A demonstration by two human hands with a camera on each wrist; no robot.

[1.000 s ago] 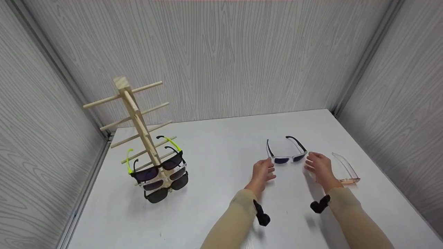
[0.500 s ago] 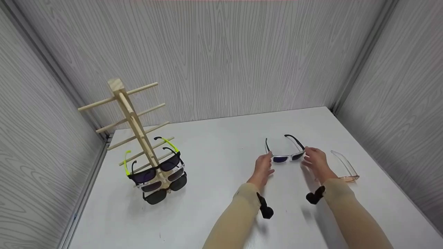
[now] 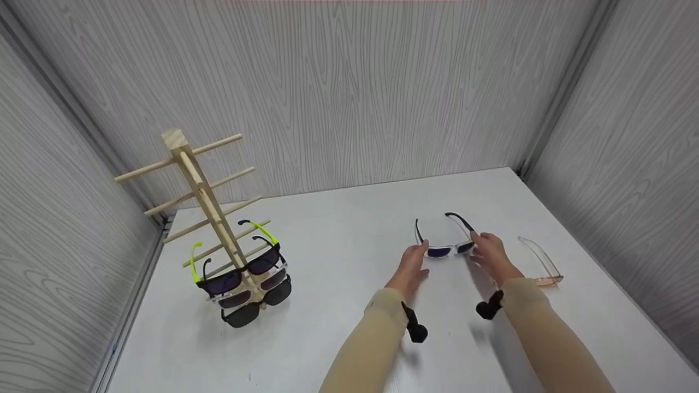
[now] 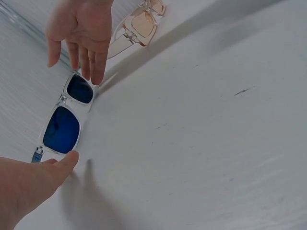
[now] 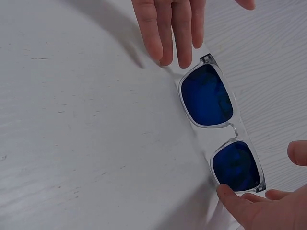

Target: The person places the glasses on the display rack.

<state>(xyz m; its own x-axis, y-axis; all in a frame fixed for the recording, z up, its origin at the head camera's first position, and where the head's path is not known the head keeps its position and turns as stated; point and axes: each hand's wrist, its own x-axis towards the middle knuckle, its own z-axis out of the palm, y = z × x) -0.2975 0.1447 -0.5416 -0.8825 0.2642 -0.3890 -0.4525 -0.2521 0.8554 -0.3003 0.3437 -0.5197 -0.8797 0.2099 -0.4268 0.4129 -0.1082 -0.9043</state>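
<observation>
Clear-framed sunglasses (image 3: 449,250) with dark blue lenses and black temple tips lie on the white table, temples unfolded toward the back wall. My left hand (image 3: 409,266) is at their left end, fingertips right at the hinge corner. At the opposite end is my right hand (image 3: 490,255), its fingertips close to the other hinge. In the right wrist view, the left fingers (image 5: 181,36) extend straight beside one blue lens (image 5: 207,96), while a right fingertip overlaps the other lens's corner. The left wrist view shows the right hand's fingers (image 4: 99,62) straight, too.
A wooden display rack (image 3: 210,204) stands at the left, with bare upper pegs and three pairs of sunglasses (image 3: 243,286) on its lower part. Clear glasses with peach lenses (image 3: 548,281) lie right of the right hand. Grey wood-grain panels (image 3: 327,93) enclose the table (image 3: 338,305).
My right hand has moved left and inward to the sunglasses' right hinge. The left hand has come up to the left hinge. The head view has shifted slightly.
</observation>
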